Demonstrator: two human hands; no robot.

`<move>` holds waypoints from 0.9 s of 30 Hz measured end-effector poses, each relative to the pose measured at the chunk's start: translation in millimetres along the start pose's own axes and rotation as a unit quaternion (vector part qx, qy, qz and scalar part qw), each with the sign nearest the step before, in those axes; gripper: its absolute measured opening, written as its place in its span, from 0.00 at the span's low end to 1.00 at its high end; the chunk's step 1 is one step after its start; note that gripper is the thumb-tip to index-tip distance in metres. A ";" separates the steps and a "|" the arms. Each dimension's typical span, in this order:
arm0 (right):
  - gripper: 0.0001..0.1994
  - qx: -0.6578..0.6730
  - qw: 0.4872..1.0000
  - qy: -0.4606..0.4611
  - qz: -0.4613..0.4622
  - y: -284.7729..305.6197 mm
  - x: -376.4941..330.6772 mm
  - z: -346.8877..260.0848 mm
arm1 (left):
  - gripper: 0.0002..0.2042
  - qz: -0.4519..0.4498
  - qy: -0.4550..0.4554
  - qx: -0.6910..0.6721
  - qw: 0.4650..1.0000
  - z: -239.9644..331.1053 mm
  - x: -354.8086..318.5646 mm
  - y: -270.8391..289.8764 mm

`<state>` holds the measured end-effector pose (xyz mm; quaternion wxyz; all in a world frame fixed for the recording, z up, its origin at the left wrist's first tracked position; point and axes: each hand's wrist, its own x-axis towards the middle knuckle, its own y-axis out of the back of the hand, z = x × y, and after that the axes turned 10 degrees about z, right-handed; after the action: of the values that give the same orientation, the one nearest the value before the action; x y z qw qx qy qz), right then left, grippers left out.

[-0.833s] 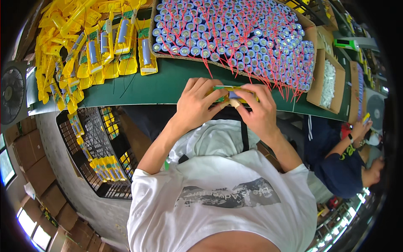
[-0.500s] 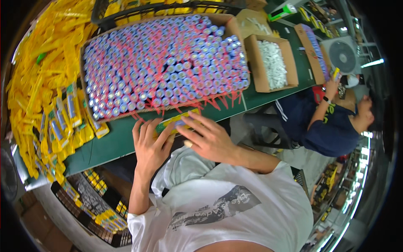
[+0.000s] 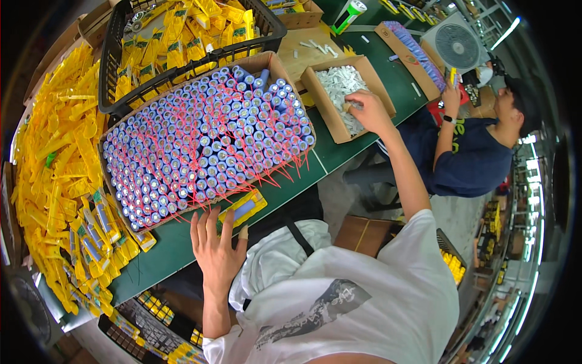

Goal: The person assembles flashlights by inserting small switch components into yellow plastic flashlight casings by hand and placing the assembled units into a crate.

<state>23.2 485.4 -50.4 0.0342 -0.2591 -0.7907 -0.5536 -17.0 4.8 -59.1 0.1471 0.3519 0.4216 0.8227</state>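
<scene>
My left hand [image 3: 218,246] lies at the table's near edge, fingers stretched and apart. Its index finger touches the left end of a yellow plastic casing [image 3: 259,199] that carries a blue cylindrical battery cell [image 3: 244,209]. To the right, my right hand [image 3: 368,110] reaches into a cardboard box [image 3: 322,104] of small white pieces [image 3: 339,82]. Its fingertips are pinched together among the pieces; what is between them is too small to make out. A large carton [image 3: 207,199] packed with upright blue cells and red wires stands beyond my left hand.
Yellow casings [image 3: 66,121] are heaped at the left, some with cells. A black basket [image 3: 182,67] of yellow casings stands behind the carton. On the right, a seated person [image 3: 479,145] holds a yellow piece near a box of cells [image 3: 412,54] and a fan [image 3: 458,45].
My right hand has left the yellow casing and moved right into the box of white pieces. My left hand stays by the casing, its fingers more spread. The view has shifted.
</scene>
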 end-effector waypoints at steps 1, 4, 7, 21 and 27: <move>0.12 0.001 1.000 -0.002 -0.001 0.1 -1.6 4.8 | 0.20 0.015 -0.003 -0.010 1.000 3.7 2.6 -2.7; 0.10 -0.064 0.996 0.059 0.007 3.0 1.3 -2.2 | 0.19 0.032 0.005 -0.014 0.999 8.8 2.5 -15.2; 0.07 -0.053 0.998 -0.023 0.033 0.0 -0.6 -20.0 | 0.18 0.042 0.009 -0.007 0.999 7.6 4.6 -23.5; 0.16 0.936 0.273 -0.150 -0.165 -39.3 -118.6 -164.5 | 0.15 0.063 0.041 -0.038 0.996 2.2 2.4 -32.0; 0.18 0.929 0.292 -0.134 -0.185 -48.9 -115.6 -173.1 | 0.14 0.065 0.037 -0.043 0.996 3.0 1.4 -33.8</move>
<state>60.8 275.4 -65.1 0.0420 0.0284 -0.7973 0.6014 -17.7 27.6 -84.2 0.0924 0.3413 0.3671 0.8603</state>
